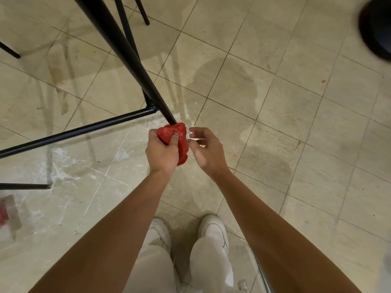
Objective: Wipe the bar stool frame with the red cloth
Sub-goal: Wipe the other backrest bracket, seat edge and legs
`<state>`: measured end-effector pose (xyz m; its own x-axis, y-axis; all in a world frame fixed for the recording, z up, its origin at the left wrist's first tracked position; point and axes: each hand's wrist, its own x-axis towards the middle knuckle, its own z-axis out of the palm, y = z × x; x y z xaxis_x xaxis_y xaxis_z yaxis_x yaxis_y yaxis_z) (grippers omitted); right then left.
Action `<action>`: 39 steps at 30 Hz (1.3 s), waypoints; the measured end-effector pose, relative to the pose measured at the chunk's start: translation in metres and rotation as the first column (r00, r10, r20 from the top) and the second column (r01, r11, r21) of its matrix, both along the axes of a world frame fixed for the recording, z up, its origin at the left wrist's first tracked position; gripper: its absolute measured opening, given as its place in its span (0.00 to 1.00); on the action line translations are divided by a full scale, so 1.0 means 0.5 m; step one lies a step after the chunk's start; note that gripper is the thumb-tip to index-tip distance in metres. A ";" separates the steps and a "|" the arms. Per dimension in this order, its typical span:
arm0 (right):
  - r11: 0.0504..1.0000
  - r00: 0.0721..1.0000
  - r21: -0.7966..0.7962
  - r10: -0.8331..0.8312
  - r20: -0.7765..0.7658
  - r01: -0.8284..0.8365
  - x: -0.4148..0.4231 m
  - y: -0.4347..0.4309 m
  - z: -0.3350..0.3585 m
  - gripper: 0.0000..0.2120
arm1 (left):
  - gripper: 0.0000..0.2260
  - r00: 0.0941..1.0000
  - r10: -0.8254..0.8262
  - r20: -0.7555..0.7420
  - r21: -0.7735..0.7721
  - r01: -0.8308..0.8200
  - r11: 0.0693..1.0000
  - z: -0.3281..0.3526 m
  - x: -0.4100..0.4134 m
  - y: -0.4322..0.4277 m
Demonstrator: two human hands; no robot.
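- An indoor spot with seating at bar height, most likely a café, bar or dining area. Which of these it is cannot be told.
- A black metal bar stool frame [132,64] stands at the upper left. Its slanted tube legs are joined by a low footrest bar [84,129].
- More thin black legs [141,11] show at the top and left edges, so several such seats stand close together.
- A dark round base [378,28], blurred, sits in the top right corner, perhaps a table pedestal.
- The floor [275,102] is large beige tiles with dark grout lines, marked by damp-looking patches and white dusty smears [63,172].
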<state>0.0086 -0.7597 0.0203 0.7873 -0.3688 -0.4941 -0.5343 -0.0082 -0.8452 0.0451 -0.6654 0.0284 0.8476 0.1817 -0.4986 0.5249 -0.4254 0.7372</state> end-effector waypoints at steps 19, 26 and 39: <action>0.944 0.975 0.245 -0.218 -0.048 0.223 0.044 0.016 -0.010 0.18 | 0.12 0.995 -0.064 -0.082 -0.165 0.049 0.985 0.006 0.014 0.038; 0.971 0.983 0.151 -0.184 -0.023 0.186 0.067 0.048 -0.028 0.12 | 0.09 0.995 0.092 -0.049 -0.169 -0.099 0.981 0.000 0.034 0.033; 0.971 0.987 0.192 -0.128 -0.092 0.144 0.088 0.032 -0.058 0.09 | 0.09 0.992 0.071 -0.100 -0.206 -0.091 0.974 -0.028 0.066 0.017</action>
